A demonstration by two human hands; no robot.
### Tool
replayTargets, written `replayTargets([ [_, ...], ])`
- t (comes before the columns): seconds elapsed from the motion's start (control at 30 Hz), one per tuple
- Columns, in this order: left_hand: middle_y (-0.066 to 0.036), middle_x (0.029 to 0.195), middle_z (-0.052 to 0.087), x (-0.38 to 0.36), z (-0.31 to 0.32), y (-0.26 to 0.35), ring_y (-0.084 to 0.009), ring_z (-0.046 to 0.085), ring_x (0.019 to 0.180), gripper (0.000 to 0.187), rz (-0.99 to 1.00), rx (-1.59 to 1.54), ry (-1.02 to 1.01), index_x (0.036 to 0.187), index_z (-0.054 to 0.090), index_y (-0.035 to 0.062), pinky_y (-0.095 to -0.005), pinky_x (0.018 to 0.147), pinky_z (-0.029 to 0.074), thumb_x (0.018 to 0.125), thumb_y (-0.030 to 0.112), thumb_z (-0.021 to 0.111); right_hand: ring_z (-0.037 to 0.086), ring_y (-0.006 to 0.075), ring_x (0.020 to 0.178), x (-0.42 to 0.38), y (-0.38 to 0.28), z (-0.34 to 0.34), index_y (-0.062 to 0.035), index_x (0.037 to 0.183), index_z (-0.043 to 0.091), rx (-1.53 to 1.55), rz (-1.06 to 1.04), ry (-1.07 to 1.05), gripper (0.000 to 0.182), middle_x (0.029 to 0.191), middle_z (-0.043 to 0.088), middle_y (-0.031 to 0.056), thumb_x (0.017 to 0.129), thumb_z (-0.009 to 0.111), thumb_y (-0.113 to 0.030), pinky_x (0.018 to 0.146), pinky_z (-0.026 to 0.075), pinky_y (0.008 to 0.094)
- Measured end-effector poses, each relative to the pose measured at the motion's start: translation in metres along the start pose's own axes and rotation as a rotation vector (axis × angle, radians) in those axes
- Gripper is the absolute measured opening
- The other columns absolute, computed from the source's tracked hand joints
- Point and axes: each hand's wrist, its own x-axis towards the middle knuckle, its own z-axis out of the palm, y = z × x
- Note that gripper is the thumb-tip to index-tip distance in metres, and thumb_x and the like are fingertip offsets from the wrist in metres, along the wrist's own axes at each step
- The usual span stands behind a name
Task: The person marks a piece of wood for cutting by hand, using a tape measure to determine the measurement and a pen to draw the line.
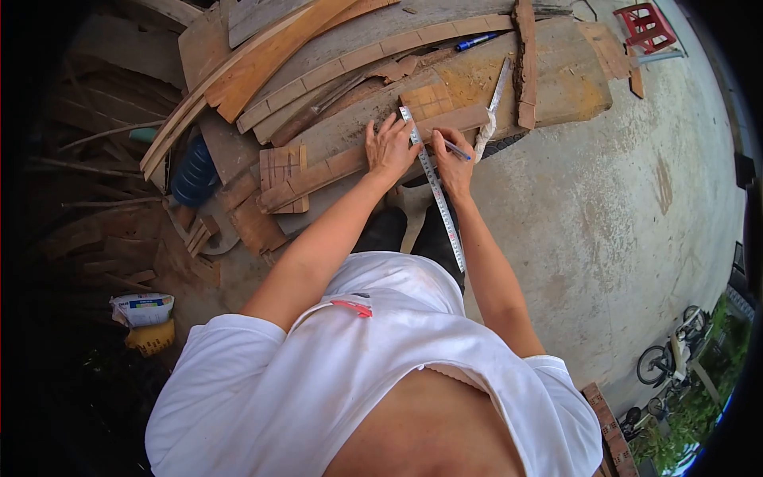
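Note:
My left hand (389,149) lies with fingers spread on a narrow wooden strip (318,175), its thumb at the edge of a measuring tape (433,181). The white tape blade crosses the strip and hangs down toward my legs. My right hand (453,165) is closed around a pen (458,150), just right of the tape and against the strip. Pencil-like lines cross the strip at intervals. Beneath it are marked wooden blocks, one at the far side (427,100) and one at the left (278,165). The pen's tip is hidden by my fingers.
A blue marker (475,42) lies on the wooden bench (568,75) beside a long curved strip (381,52). A saw-like blade (500,86) with a wrapped handle rests at the bench edge. Wood scraps and a blue bottle (195,173) are left; a red stool (645,28) stands far right.

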Motion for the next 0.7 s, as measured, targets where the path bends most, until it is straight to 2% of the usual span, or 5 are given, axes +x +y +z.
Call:
replayTargets([
  [0.07, -0.004, 0.13, 0.065, -0.001, -0.002, 0.001, -0.025, 0.049, 0.135, 0.054, 0.008, -0.012, -0.005, 0.129, 0.064, 0.01, -0.0554, 0.116, 0.026, 0.08, 0.03, 0.078, 0.066, 0.0126, 0.075, 0.002, -0.002, 0.004, 0.0016, 0.1, 0.072, -0.063, -0.019, 0.007, 0.025, 0.084, 0.072, 0.0091, 0.094, 0.069, -0.022, 0.07, 0.052, 0.0271],
  [0.13, -0.004, 0.13, 0.064, 0.0, 0.001, 0.0, -0.0249, 0.049, 0.135, 0.054, 0.002, -0.018, -0.005, 0.129, 0.064, 0.0101, -0.0553, 0.116, 0.026, 0.08, 0.029, 0.079, 0.071, 0.0194, 0.073, 0.001, -0.017, 0.004, 0.0021, 0.097, 0.071, -0.036, -0.016, -0.027, 0.022, 0.085, 0.073, 0.0147, 0.09, 0.069, -0.019, 0.07, 0.054, 0.0303],
  [0.37, -0.004, 0.127, 0.066, -0.001, 0.003, -0.001, -0.0252, 0.05, 0.133, 0.052, 0.015, -0.042, 0.037, 0.127, 0.065, 0.0101, -0.0556, 0.115, 0.026, 0.081, 0.029, 0.078, 0.071, 0.0216, 0.072, 0.006, -0.008, 0.017, 0.0018, 0.094, 0.071, -0.049, -0.105, -0.011, 0.022, 0.083, 0.072, 0.0158, 0.09, 0.07, -0.02, 0.068, 0.053, 0.032],
  [0.53, -0.005, 0.126, 0.066, -0.001, 0.002, -0.001, -0.0253, 0.051, 0.133, 0.051, 0.013, -0.048, 0.039, 0.127, 0.065, 0.0102, -0.0556, 0.115, 0.026, 0.081, 0.029, 0.078, 0.07, 0.0282, 0.071, 0.004, -0.001, 0.015, 0.0014, 0.092, 0.07, -0.138, -0.182, -0.014, 0.02, 0.081, 0.07, 0.0178, 0.089, 0.069, -0.018, 0.067, 0.053, 0.0345],
  [0.7, -0.004, 0.126, 0.066, -0.001, 0.004, -0.002, -0.0254, 0.051, 0.133, 0.051, 0.014, -0.053, 0.049, 0.126, 0.065, 0.0108, -0.0563, 0.115, 0.027, 0.081, 0.029, 0.078, 0.069, 0.0294, 0.071, -0.007, -0.001, 0.009, 0.0012, 0.092, 0.07, -0.154, -0.16, 0.001, 0.02, 0.08, 0.069, 0.0178, 0.089, 0.068, -0.018, 0.066, 0.053, 0.0357],
])
